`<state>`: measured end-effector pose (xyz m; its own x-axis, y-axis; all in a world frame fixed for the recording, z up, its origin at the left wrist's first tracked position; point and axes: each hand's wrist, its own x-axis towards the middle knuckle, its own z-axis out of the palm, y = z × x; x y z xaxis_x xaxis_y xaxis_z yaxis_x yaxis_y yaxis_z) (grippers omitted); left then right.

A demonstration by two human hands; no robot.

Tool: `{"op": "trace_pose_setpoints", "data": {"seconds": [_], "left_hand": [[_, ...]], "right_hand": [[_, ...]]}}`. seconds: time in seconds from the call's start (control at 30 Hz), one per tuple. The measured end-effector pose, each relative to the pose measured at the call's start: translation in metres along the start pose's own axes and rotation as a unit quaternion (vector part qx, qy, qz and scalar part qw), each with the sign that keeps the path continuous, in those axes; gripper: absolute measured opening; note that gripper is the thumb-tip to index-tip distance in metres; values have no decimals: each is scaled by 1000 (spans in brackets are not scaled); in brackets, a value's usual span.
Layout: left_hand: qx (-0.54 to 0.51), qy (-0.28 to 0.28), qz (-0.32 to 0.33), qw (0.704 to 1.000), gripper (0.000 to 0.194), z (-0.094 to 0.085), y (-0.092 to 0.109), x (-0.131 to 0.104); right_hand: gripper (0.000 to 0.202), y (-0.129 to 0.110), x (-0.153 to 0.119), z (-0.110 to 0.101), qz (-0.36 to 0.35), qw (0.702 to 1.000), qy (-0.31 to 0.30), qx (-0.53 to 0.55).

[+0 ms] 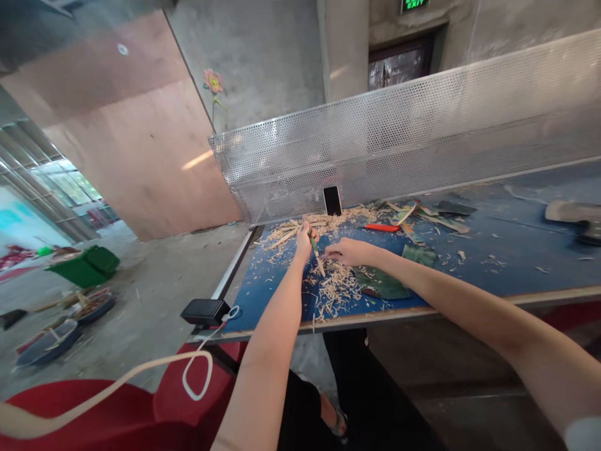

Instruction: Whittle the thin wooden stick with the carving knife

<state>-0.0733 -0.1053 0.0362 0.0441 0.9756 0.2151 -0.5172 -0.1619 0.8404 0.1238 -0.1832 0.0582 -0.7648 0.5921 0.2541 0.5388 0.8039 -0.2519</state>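
My left hand (305, 240) is closed around a bamboo strip (315, 248), green along its upper part and pale at the lower end, which slants down toward the table. Close by on the right, my right hand (346, 252) is closed with its fingertips beside the strip. Something small and thin seems to be pinched there, too small to make out. Curled pale shavings (339, 289) lie heaped on the blue tabletop (277, 300) below both hands. Under my right forearm is a dark green flat piece (385, 283).
A phone (332, 201) leans on the perforated metal screen (404, 119). An orange-red slim object (382, 228) and loose strips (439, 219) lie to the right. A black box (205, 312) with a white cable sits at the left corner, above red chairs (188, 391).
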Motion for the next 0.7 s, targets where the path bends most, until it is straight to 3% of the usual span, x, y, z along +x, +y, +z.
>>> {"op": "trace_pose_setpoints", "data": {"seconds": [0.13,0.27,0.43,0.6,0.7], "left_hand": [[8,-8,2,1000,51,1,1,1],[-7,-11,-5,1000,52,3,2,0],[-17,-3,-3,1000,53,2,3,-2],[-5,-1,7,1000,53,0,4,-2],[12,-6,4,1000,53,1,5,-3]], "right_hand": [[23,4,-4,-1,5,998,42,42],[25,6,-1,8,13,997,82,-3],[25,0,6,13,17,998,45,-37],[17,-12,-3,6,-36,998,-53,30],[21,-11,-9,4,-35,999,-2,37]]}}
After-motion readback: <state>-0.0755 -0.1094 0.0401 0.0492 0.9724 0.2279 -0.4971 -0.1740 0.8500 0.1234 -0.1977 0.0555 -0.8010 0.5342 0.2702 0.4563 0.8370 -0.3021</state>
